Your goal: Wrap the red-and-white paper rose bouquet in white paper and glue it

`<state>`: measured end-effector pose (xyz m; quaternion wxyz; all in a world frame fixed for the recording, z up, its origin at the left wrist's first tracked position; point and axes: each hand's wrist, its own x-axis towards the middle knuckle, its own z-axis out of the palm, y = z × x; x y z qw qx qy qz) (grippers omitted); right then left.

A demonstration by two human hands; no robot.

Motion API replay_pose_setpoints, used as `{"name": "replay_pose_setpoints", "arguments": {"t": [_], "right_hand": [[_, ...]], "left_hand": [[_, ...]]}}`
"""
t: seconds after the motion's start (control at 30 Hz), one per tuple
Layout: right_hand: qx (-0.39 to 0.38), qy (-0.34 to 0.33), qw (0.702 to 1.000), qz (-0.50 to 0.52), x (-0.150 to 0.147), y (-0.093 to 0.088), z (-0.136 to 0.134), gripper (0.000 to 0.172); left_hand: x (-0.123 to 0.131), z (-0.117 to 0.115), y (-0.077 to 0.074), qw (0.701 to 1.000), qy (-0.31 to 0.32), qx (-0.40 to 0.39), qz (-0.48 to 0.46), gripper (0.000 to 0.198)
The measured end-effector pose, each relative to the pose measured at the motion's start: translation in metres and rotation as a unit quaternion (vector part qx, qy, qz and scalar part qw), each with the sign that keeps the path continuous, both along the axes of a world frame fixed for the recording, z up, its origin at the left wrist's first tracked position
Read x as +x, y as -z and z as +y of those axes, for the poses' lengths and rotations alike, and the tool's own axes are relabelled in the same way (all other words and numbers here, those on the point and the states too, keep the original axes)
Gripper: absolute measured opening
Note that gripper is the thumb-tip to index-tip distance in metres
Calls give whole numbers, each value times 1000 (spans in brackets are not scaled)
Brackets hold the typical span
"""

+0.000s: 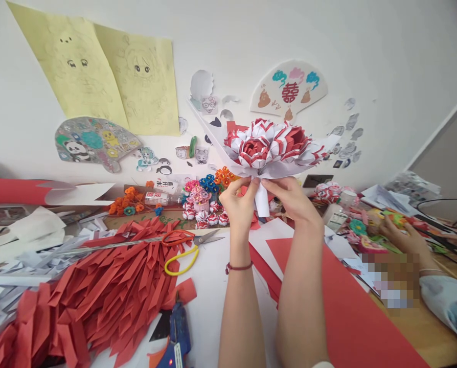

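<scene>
A bouquet of red and white folded-paper flowers [256, 148] is held up in front of the wall. White paper wraps it and narrows below into a rolled white handle [263, 202]. My left hand [241, 200] pinches the wrapping just under the blooms, at the left of the handle. From the right, my right hand [290, 197] grips the same spot, its thumb close to the left one. Both hands are closed on the bouquet; some fingers are hidden behind the paper.
Folded red paper strips [117, 286] heap at the left, with scissors [186, 248] on them. A blue glue gun [179, 327] lies near the front. Red sheets [351, 301] spread at right. Beyond, a co-worker's hand [407, 237] reaches in. Small paper flowers [209, 186] line the wall.
</scene>
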<state>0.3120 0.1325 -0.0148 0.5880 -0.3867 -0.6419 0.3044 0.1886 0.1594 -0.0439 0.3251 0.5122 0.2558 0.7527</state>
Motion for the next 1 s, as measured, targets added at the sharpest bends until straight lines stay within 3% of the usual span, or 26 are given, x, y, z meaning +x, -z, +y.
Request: {"name": "replay_pose_setpoints", "arguments": {"t": [0.33,0.63,0.8,1.0], "right_hand": [[-9,-16,999,28,-1,3,7,44],[18,35,998,49,-2,3,9,38],[23,29,998,50,-1,3,7,33],[24,40,998,35,2,5,10,29]], "left_hand": [[2,7,5,999,23,-22,-32,21],[2,5,3,997,59,-19,-37,20],[2,3,1,997,69,-12,-40,19],[1,3,1,998,51,-13,-22,19]]}}
